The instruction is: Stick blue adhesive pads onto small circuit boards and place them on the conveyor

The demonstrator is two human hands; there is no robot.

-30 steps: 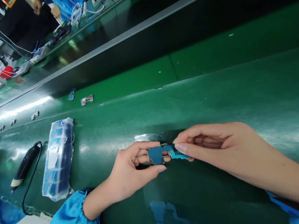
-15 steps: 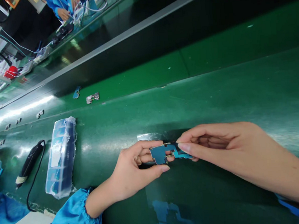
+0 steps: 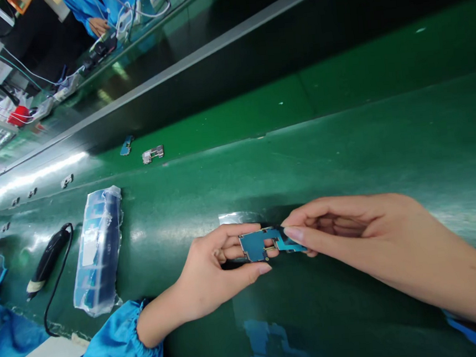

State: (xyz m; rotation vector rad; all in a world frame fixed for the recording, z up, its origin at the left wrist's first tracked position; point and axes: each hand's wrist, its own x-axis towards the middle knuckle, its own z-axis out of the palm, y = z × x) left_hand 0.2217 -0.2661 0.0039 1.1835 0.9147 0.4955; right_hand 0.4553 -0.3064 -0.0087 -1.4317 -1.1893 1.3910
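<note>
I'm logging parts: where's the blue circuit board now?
The blue circuit board sits low centre in the head view, pinched between the left hand and right hand, over the green belt.

I'm on the single head camera, tilted sideways, looking forward and down, close over the glossy green surface (image 3: 344, 152) beneath my hands.

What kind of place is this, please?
Probably an electronics assembly line: a long green conveyor belt carries small metal parts, and the left hand and right hand hold a blue circuit board.
</note>
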